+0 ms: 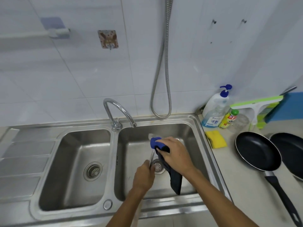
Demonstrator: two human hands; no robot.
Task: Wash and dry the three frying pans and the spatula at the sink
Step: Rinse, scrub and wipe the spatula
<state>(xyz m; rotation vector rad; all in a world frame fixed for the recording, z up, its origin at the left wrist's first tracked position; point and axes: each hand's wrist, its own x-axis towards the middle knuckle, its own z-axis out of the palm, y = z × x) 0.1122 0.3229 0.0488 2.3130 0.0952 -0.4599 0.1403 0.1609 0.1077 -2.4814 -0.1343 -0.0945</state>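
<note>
Left basin of the stainless steel double sink (113,177): open from above down to its round drain strainer (93,171). Right basin: filled by left hand (144,176), right hand (173,154), slim metal spatula (152,156), hanging blue-and-dark cloth (176,182). Curved chrome tap (119,109) arches over its back-left corner; ribbed metal hose loop (161,102) hangs behind. Right counter: yellow sponge (216,139), black frying pan (257,150) with its long handle reaching frontward, second black frying pan (291,154) beside it. White pump bottle (214,108) and small yellow bottle (228,119) crowd the back corner.

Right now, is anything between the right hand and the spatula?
Yes: the cloth lies between the right hand and the far end of the spatula, over the right basin. The left hand grips its handle directly.
</note>
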